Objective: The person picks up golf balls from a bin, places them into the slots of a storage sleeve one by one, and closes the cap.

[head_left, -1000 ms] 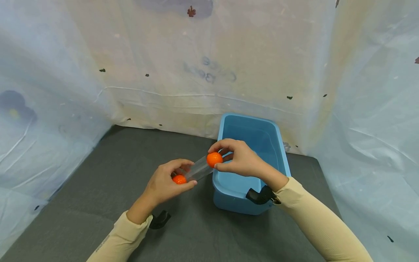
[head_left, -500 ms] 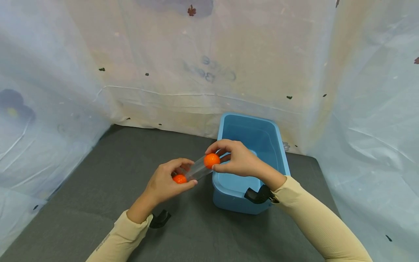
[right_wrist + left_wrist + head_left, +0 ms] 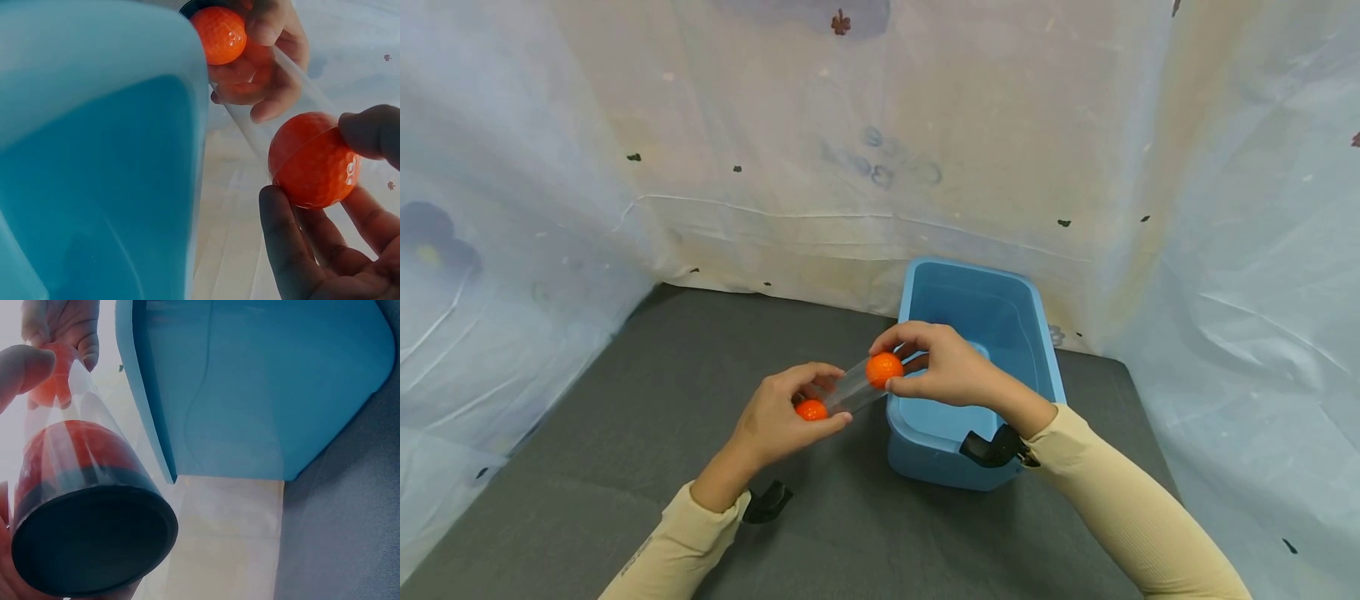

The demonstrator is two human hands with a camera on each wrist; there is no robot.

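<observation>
- Clear tube (image 3: 852,387) slants up over the grey mat (image 3: 625,433), just left of the blue bin (image 3: 1048,350).
- Left hand (image 3: 778,417) curls round the tube's lower end, farthest from the bin, where one orange ball (image 3: 811,409) sits inside.
- Right hand (image 3: 943,367) pinches a second orange ball (image 3: 883,369) at the tube's upper mouth, beside the bin's near-left corner.

beige ribbed sleeves (image 3: 1120,500), black wrist mounts (image 3: 992,448)

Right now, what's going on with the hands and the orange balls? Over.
Left hand grips clear tube, one orange golf ball inside. Right hand pinches second orange golf ball at tube's open end. Blue bin beside, nothing blocking.
</observation>
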